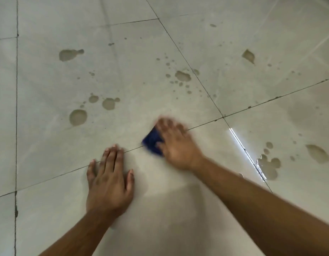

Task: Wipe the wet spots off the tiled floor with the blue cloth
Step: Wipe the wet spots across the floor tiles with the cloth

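Observation:
My right hand (175, 143) presses flat on the blue cloth (152, 142) on the pale tiled floor (49, 137), and both are blurred by motion. Only the cloth's left part shows from under the palm. My left hand (109, 180) lies flat on the tile with fingers spread, just left of the cloth and holding nothing. Wet spots lie around: a round puddle (78, 117) and a smaller one (109, 103) beyond my left hand, a cluster of drops (182, 76) further out, and larger puddles at the right (269, 166) (317, 153).
Dark grout lines cross the floor; one runs diagonally under both hands. More wet patches sit far left (68, 54) and far right (248, 56). A bright strip of reflected light (237, 140) lies along a grout line right of my right arm.

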